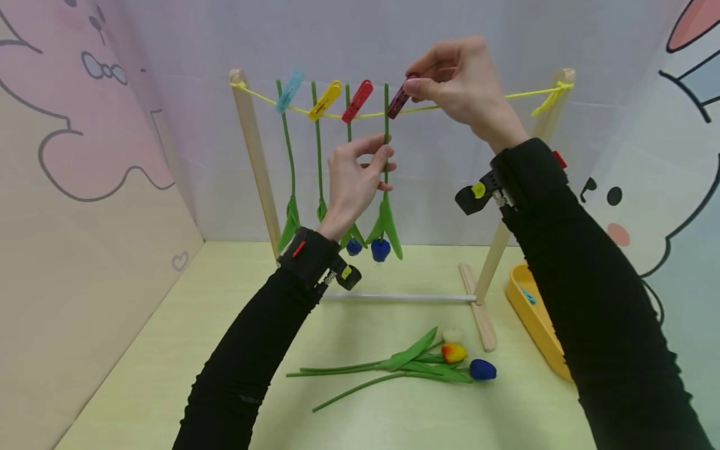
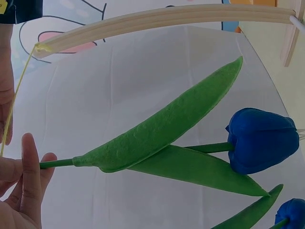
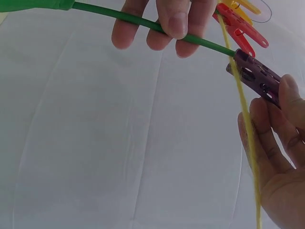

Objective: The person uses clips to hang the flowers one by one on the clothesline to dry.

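Note:
My left hand (image 1: 357,178) pinches the green stem of an upside-down blue tulip (image 1: 380,250), whose bloom and leaves fill much of the left wrist view. Above it, my right hand (image 1: 464,84) grips a dark purple clothespin (image 1: 398,101) by its handle end. In the right wrist view the clothespin's tip (image 3: 242,57) meets the stem where it crosses the yellow string (image 3: 245,112). Farther left along the string, a red clothespin (image 1: 357,101), a yellow clothespin (image 1: 325,100) and a light blue clothespin (image 1: 289,91) each stand at a hanging flower stem.
Two wooden posts (image 1: 255,156) carry the string, with a pale rod (image 1: 402,298) low between them. On the table (image 1: 169,381) lie tulips with a blue bloom (image 1: 482,369), an orange-yellow bloom (image 1: 454,352) and a white one. A yellow tray (image 1: 531,319) sits at right, partly behind my right arm.

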`<state>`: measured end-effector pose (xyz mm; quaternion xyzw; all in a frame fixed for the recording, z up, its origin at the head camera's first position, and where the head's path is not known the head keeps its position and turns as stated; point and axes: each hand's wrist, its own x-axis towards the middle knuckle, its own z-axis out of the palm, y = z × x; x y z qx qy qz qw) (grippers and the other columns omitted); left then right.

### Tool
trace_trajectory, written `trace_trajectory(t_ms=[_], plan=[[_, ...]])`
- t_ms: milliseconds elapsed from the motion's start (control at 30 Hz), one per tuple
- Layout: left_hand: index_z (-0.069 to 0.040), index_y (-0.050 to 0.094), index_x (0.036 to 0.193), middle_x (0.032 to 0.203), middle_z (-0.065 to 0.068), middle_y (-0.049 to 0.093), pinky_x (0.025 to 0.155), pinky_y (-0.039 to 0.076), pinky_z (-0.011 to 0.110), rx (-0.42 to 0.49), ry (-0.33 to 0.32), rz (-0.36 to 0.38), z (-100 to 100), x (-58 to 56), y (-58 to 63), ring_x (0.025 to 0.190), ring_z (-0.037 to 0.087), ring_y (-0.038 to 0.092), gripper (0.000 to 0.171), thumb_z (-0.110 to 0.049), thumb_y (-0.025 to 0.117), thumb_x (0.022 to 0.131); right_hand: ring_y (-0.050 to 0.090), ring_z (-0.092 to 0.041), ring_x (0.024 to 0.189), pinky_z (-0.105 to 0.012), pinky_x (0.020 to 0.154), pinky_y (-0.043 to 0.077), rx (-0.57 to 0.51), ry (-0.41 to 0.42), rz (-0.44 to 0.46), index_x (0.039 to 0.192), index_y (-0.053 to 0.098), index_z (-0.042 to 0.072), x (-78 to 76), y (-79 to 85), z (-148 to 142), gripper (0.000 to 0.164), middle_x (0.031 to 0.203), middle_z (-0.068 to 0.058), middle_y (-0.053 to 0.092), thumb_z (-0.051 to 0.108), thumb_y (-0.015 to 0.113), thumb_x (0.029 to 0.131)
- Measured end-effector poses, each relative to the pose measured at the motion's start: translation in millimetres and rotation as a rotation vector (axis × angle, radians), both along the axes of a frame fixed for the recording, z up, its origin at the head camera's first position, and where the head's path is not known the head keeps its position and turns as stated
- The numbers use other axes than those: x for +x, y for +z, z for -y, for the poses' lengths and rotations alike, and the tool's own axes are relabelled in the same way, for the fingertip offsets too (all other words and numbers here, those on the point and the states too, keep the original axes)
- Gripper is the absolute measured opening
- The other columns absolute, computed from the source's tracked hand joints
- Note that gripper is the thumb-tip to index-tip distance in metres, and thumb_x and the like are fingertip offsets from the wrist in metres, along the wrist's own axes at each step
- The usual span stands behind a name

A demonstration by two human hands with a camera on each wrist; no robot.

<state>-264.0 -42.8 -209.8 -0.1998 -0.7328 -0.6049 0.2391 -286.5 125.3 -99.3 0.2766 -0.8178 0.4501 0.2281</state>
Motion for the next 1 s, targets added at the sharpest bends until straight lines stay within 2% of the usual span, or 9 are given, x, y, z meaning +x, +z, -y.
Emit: trace_trajectory(t_ms=[300,600,1000], plan=[[0.001,0.066,0.129,0.114,0.024,0.071,0.06,0.059,0.021,0.004,-0.006,0.001,-0.4,-0.3,0.4,0.086,0.031,0.075,0.031,-0.01,0.06,0.1,0.066,-0.001,0.075,-0.018,0.081,0.054,-0.006,0.023,0.032,0.103,0.075,0.001,-1.2,1.6,-0.8,0.016,0.074,0.017,0.065,0.012,0.073,0.092],[0.0,0.067,0.128,0.112,0.02,0.073,0.06,0.059,0.021,0.001,0.002,0.017,-0.2,-1.6,0.6,0.086,0.032,0.075,0.031,-0.011,0.06,0.1,0.062,-0.007,0.073,-0.023,0.077,0.05,0.019,0.002,0.066,0.105,0.074,0.001,-1.5,3.3,0.8,0.019,0.073,0.016,0.064,0.015,0.072,0.092],[0.001,0.066,0.129,0.111,0.021,0.072,0.061,0.06,0.022,-0.003,0.005,0.029,0.0,-2.2,0.6,0.085,0.03,0.076,0.031,-0.01,0.061,0.1,0.059,-0.008,0.069,-0.018,0.071,0.05,0.019,0.025,0.058,0.106,0.072,-0.004,-1.8,2.0,4.7,0.021,0.073,0.015,0.062,0.012,0.071,0.093]])
